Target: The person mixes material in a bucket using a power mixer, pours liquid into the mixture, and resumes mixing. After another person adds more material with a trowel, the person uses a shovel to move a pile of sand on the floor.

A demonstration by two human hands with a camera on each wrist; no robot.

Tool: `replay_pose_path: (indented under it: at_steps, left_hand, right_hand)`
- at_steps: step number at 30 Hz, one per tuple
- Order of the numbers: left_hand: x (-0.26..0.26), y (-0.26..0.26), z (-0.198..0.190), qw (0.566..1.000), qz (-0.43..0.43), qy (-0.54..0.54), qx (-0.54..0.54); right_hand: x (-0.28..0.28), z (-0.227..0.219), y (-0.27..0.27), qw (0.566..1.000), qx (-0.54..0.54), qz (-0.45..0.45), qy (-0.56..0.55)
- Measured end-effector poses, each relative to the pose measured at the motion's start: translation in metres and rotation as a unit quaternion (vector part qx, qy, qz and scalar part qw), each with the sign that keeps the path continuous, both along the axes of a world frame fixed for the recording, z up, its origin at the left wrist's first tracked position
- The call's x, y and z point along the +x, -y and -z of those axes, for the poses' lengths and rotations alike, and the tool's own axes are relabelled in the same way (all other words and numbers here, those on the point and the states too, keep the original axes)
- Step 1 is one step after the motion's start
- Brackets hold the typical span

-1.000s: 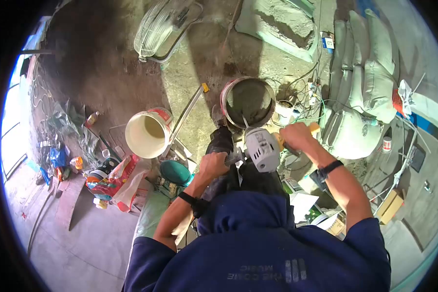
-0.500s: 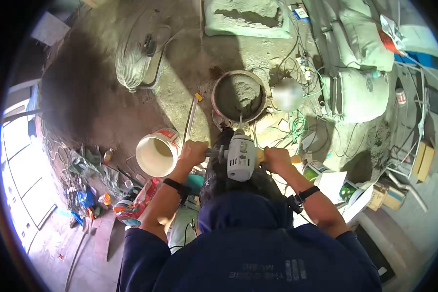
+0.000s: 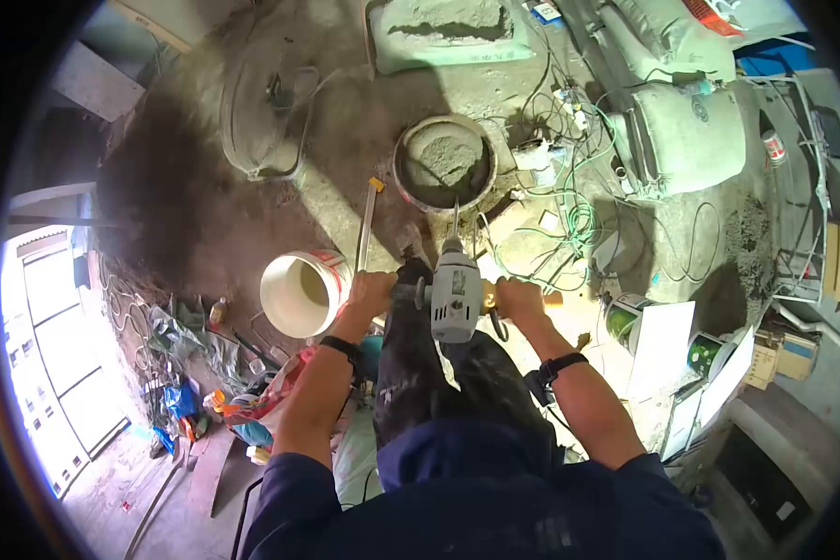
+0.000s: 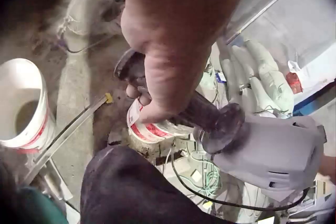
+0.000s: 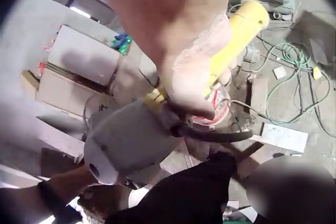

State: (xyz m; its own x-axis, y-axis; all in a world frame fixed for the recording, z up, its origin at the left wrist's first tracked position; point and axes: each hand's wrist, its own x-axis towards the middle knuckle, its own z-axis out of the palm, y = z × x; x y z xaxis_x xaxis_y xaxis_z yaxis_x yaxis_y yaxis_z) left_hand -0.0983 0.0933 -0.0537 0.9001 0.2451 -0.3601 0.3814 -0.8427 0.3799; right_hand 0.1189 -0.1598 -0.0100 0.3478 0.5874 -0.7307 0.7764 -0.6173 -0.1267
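In the head view, a grey electric mixing drill (image 3: 455, 299) points away from the body, its metal shaft (image 3: 456, 222) reaching into a round bucket (image 3: 399, 173) of wet grey mortar (image 3: 448, 154). My left hand (image 3: 369, 294) grips the drill's dark side handle (image 4: 202, 111), fingers wrapped around it in the left wrist view. On the other side, my right hand (image 3: 518, 301) holds the yellow handle (image 5: 242, 32). The right wrist view shows a black cord (image 5: 215, 134) leaving the tool near that grip. The shaft's lower end is hidden in the mortar.
A white bucket (image 3: 331, 273) stands left of my left hand, beside a long metal straightedge (image 3: 367, 224). A fan (image 3: 261, 140) and an open cement bag (image 3: 448, 54) lie beyond. Green cable (image 3: 583, 224) coils at the right, near stacked sacks (image 3: 691, 135).
The drill and both hands have swung from a slant to nearly level across the head view, with the shaft still in the mortar bucket. The head view itself has shifted. Both grips are kept.
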Motion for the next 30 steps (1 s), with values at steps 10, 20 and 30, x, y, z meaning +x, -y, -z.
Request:
replay_pose_path:
  at_steps: [10, 20, 30]
  left_hand:
    - [-0.024, 0.037, 0.026, 0.995, -0.028, -0.084, -0.044]
    - [-0.045, 0.08, 0.033, 0.997, -0.02, -0.054, -0.051]
    - [-0.073, 0.121, 0.05, 0.993, -0.066, -0.078, -0.054]
  right_hand:
    - [-0.011, 0.04, 0.02, 0.995, 0.07, -0.029, 0.064]
    - [-0.023, 0.031, 0.047, 0.991, 0.088, -0.042, 0.086]
    - [-0.042, 0.033, 0.081, 0.972, 0.173, -0.084, 0.132]
